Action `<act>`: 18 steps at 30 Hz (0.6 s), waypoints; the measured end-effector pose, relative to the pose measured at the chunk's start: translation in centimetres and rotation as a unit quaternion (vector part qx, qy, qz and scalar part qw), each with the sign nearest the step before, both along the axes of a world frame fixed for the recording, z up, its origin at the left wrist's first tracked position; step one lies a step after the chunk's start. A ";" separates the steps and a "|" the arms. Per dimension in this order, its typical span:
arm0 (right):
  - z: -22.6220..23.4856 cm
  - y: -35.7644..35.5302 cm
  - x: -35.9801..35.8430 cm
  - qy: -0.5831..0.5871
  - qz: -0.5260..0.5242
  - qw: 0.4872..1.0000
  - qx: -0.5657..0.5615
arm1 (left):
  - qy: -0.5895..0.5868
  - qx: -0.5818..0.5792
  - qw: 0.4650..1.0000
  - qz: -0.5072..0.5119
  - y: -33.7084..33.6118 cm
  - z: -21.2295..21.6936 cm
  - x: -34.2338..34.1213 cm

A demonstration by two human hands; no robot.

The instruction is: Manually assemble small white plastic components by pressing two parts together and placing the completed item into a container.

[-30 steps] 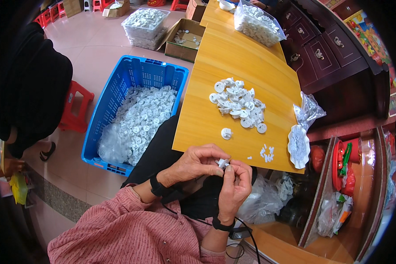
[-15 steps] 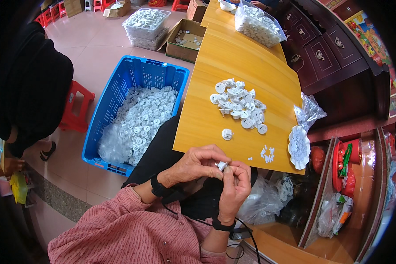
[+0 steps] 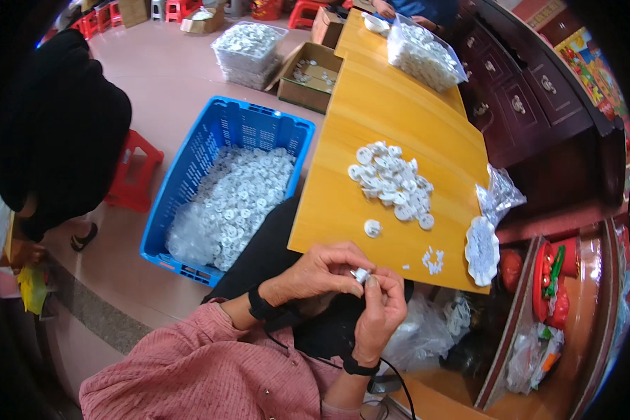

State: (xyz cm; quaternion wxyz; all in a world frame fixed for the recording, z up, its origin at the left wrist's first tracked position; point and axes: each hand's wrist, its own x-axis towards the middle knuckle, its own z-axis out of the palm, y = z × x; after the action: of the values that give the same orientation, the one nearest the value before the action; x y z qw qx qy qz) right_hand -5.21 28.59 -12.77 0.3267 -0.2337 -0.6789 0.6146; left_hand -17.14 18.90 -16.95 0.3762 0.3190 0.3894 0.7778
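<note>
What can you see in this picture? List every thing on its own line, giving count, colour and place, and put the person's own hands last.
small white plastic part: one, white, pinched between both hands' fingertips
heap of white round plastic parts: one, white, middle of the table
single white round part: one, white, near the table's front edge
tiny white pieces: a few, white, front edge of the table
yellow wooden table: one, yellow, right of the crate
blue plastic crate: one, blue, on the floor, filled with white parts
clear plastic bag of white parts: one, clear, far end of the table
cardboard box: one, brown, on the floor
red plastic stool: one, red, left of the crate
left hand: one, holding the part
right hand: one, holding the part
</note>
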 end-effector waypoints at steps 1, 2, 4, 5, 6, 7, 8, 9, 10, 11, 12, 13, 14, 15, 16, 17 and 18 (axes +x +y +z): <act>-0.1 0.0 0.1 0.002 0.000 1.000 -0.011 | -0.009 0.014 1.000 0.001 0.2 -0.1 0.1; -0.2 0.0 0.1 0.003 0.000 1.000 -0.016 | 0.008 0.006 1.000 0.003 0.2 -0.2 0.1; 0.0 -0.1 0.1 0.001 0.001 1.000 -0.016 | 0.038 -0.004 0.999 0.007 0.0 0.0 0.0; 0.2 -0.2 0.0 -0.001 0.012 1.000 -0.029 | 0.044 -0.006 0.999 0.015 -0.3 0.0 -0.2; 0.2 -0.2 -0.1 -0.001 0.015 0.999 -0.031 | 0.046 -0.007 0.999 0.021 -0.4 0.2 -0.1; 0.1 -0.2 -0.2 -0.001 0.018 0.999 -0.033 | 0.047 -0.007 0.999 0.026 -0.5 0.3 -0.2; 0.1 -0.3 -0.5 0.001 0.019 0.999 -0.033 | 0.072 -0.008 0.996 0.049 -0.9 0.5 -0.5; 0.0 -0.2 -0.8 -0.004 0.007 1.000 0.008 | 0.072 -0.006 0.996 0.047 -1.3 1.0 -0.7; -0.1 -0.1 -1.1 -0.010 -0.007 0.999 0.049 | 0.064 -0.022 0.995 0.079 -1.8 1.4 -1.0; -0.2 0.2 -1.3 -0.011 -0.012 0.998 0.053 | 0.055 -0.038 0.992 0.109 -2.4 1.5 -1.4; -0.5 0.6 -1.4 -0.036 -0.032 0.993 0.108 | 0.060 -0.079 0.985 0.143 -3.1 1.3 -1.9; -0.8 1.0 -1.6 -0.059 -0.052 0.984 0.163 | 0.038 -0.079 0.979 0.183 -3.7 1.6 -2.4; -1.2 1.5 -1.8 -0.079 -0.060 0.973 0.208 | 0.015 -0.063 0.972 0.226 -4.0 1.4 -2.9; -1.3 1.9 -2.0 -0.081 -0.066 0.972 0.211 | 0.003 -0.101 0.959 0.267 -4.5 0.8 -3.6; -1.1 2.0 -2.4 -0.104 -0.075 0.959 0.254 | -0.015 -0.119 0.947 0.297 -5.0 0.5 -4.2; -1.0 2.2 -2.8 -0.128 -0.083 0.943 0.295 | -0.032 -0.137 0.934 0.328 -5.4 0.2 -4.8; -1.0 2.3 -3.1 -0.141 -0.075 0.943 0.292 | -0.039 -0.156 0.923 0.350 -6.0 -0.5 -5.5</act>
State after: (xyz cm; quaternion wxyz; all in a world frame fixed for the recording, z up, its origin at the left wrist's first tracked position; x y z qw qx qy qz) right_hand -8.29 30.94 -13.79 0.3268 -0.2629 -0.8480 0.3239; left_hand -22.62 12.90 -17.44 0.1401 0.0698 0.5775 0.8012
